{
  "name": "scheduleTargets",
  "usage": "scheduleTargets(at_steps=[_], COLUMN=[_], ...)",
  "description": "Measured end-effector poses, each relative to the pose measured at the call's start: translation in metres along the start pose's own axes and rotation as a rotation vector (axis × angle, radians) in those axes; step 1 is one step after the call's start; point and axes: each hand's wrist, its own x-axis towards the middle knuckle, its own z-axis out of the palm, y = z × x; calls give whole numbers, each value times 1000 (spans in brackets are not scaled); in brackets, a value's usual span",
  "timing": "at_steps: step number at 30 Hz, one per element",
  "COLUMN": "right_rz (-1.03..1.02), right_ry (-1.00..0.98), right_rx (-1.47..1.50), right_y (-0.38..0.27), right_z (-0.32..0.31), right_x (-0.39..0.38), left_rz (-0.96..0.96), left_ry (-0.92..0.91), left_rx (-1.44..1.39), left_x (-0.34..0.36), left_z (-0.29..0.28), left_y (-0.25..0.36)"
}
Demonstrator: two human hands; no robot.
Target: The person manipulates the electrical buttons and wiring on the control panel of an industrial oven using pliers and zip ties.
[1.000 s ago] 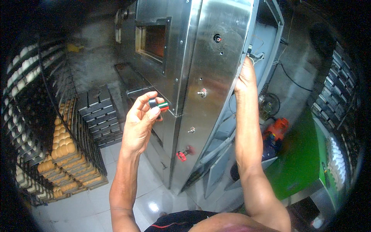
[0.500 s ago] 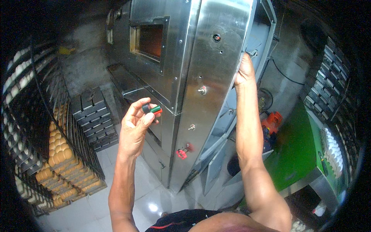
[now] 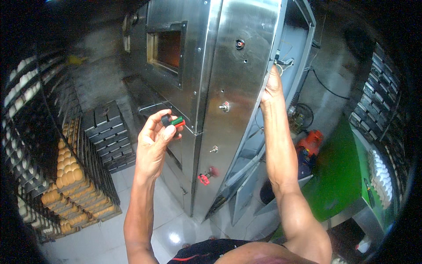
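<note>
My left hand (image 3: 154, 145) is closed on a small black switch part (image 3: 167, 119) with green and red pieces (image 3: 177, 122), held before the steel oven (image 3: 171, 101), left of its front control panel (image 3: 228, 75). The panel carries two toggle switches (image 3: 224, 106), a red valve handle (image 3: 204, 178) and a hole with a small fitting (image 3: 239, 44). My right hand (image 3: 272, 86) reaches behind the panel's right edge into the open side compartment (image 3: 293, 39), near white wires and a small connector (image 3: 285, 62); its fingertips are hidden.
Racks of bread rolls (image 3: 70, 169) and pale dough (image 3: 22, 75) stand left, beside stacked dark pans (image 3: 112, 136). Right are a green table (image 3: 329, 171), an egg tray (image 3: 380, 176), stacked tins (image 3: 373, 88) and orange equipment (image 3: 310, 141). The floor (image 3: 171, 220) is tiled.
My left hand has moved slightly left with the switch part and turned it a little. The view has shifted slightly; my right hand stays at the compartment's edge.
</note>
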Motion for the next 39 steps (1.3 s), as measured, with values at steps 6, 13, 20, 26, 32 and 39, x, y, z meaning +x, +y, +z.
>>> scheduleTargets(at_steps=[6, 13, 20, 26, 32, 39], right_rz=[45, 43, -38, -61, -78, -74], right_ry=[53, -118, -41, -46, -76, -71], right_rx=[83, 98, -8, -1, 9, 84], right_y=[7, 7, 12, 15, 16, 20], right_z=[6, 4, 10, 11, 12, 7], right_x=[-1, 2, 5, 6, 6, 10], left_rz=[173, 434, 479, 516, 594, 646], left_ry=[33, -8, -32, 10, 80, 57], left_rx=[85, 188, 307, 383, 601, 719], left_x=[32, 106, 129, 133, 132, 131], left_z=[33, 87, 115, 118, 117, 116], left_y=[12, 36, 41, 40, 45, 50])
